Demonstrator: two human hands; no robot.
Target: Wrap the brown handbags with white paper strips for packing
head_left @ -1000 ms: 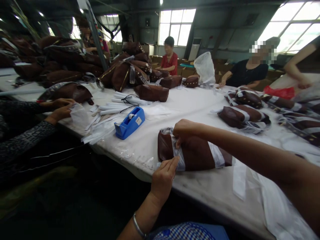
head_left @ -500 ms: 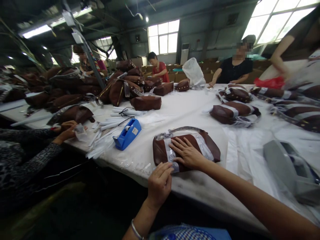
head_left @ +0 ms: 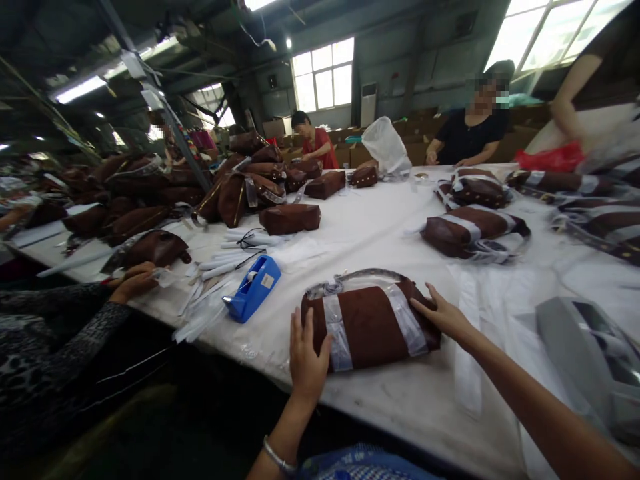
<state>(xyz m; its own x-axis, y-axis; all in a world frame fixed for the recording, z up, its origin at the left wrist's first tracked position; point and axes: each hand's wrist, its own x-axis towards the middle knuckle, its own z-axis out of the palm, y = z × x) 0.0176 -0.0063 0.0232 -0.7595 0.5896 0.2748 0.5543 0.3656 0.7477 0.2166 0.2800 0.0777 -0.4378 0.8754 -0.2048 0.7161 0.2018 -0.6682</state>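
In front of me a brown handbag [head_left: 373, 327] lies on the white-covered table, its strap [head_left: 370, 275] along the far side. Two bands of clear plastic wrap, a left band [head_left: 337, 333] and a right band [head_left: 407, 319], cross the bag. My left hand [head_left: 307, 357] is at the bag's left end, fingers extended and thumb apart. At the opposite end, my right hand [head_left: 447, 317] has its fingers spread against the upper right edge. Neither hand is closed round anything. To the left of the bag stands a blue tape dispenser [head_left: 254, 290].
A grey tape dispenser [head_left: 583, 353] stands at the right. Wrapped handbags [head_left: 475, 230] lie beyond it, and a heap of brown bags [head_left: 250, 177] fills the far left. A co-worker's hands [head_left: 133, 283] work at the left edge; several other people stand around the table.
My right hand has moved off the bag's top to its right end. My left hand has opened from a pinch at the front plastic band and moved to the left end.
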